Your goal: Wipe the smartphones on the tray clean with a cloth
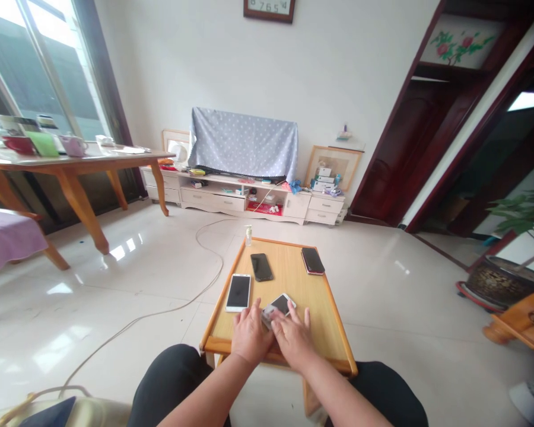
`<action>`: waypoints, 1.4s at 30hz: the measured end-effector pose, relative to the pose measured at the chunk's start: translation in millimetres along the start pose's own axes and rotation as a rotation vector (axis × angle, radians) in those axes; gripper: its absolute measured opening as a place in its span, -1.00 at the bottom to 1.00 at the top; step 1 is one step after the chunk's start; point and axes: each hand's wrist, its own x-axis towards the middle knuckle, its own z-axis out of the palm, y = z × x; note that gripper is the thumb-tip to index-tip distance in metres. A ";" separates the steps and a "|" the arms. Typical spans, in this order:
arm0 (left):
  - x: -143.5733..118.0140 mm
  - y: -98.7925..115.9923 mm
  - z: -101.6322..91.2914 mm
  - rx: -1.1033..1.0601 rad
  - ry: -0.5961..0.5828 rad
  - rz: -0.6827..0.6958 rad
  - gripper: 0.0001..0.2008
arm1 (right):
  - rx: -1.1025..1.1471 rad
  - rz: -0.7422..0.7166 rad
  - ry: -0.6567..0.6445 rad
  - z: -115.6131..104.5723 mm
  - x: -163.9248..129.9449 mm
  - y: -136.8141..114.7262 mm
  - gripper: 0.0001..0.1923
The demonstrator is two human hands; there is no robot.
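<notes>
A white phone [285, 300] lies slanted near the front of a small wooden table [293, 284], its dark screen partly covered. My left hand [251, 333] is closed at the phone's lower left, its fingertips bent around that edge. My right hand [295, 339] lies over the lower part of the phone and presses a small pale cloth or wipe [269, 314] on it, some fingers stretched out. Left of my hands is a larger white phone [239, 292]. Beyond it lies a black phone [261, 267]. Dark phones, seemingly stacked [312, 261], rest at the far right.
A small pump bottle [248, 236] stands at the table's far left corner. A cable [178, 308] winds over the tiled floor on the left. Farther off are a dining table with cups [73, 145], a low cabinet [222, 201], and a potted plant [502, 281] at right.
</notes>
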 end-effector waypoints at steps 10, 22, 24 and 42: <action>-4.1 3.8 -8.9 -0.005 -0.045 -0.032 -0.33 | -0.001 -0.088 -0.045 -0.8 10.2 -15.4 -0.49; -4.9 4.9 -8.6 0.018 -0.033 -0.040 -0.32 | 0.024 -0.038 -0.058 -0.4 7.4 -8.2 -0.45; -5.2 6.7 -10.3 0.023 -0.037 -0.041 -0.30 | 0.014 0.006 -0.057 -4.0 4.9 -2.5 -0.44; -8.7 22.8 -14.4 0.146 -0.048 0.025 -0.40 | 0.046 0.205 0.098 -27.6 -19.2 4.9 -0.46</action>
